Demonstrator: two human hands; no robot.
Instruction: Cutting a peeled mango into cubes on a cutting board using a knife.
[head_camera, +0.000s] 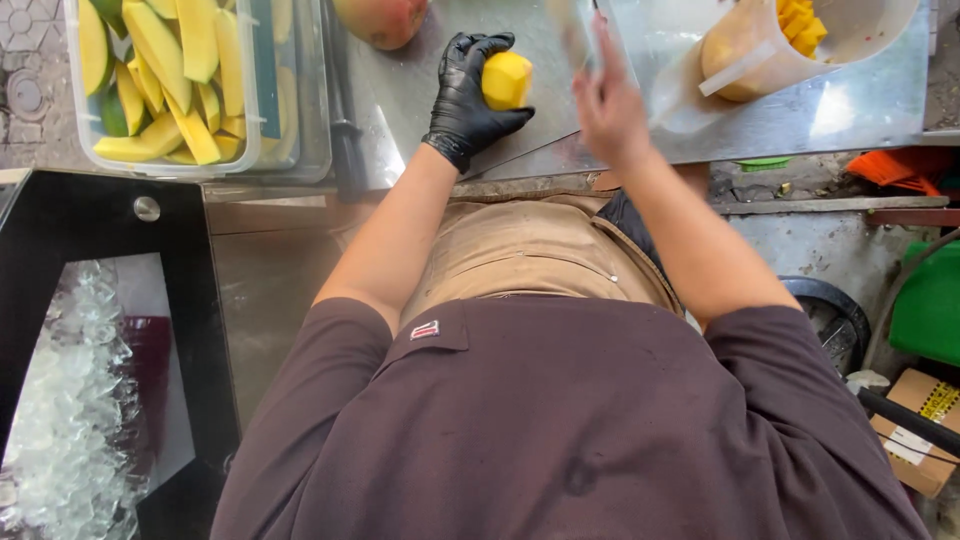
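My left hand (466, 92), in a black glove, is closed around a peeled yellow mango piece (506, 79), fingers wrapped over its far side and thumb beneath, holding it just above the steel counter (420, 90). My right hand (607, 105), bare, is raised beside it and blurred; its fingers appear curled on a knife (577, 32), though the grip cannot be told for certain. A whole reddish mango (382, 20) lies at the counter's far edge. Clear tubs of mango slices (170, 80) stand to the left. A clear plastic bag of cut mango (770, 40) lies to the right.
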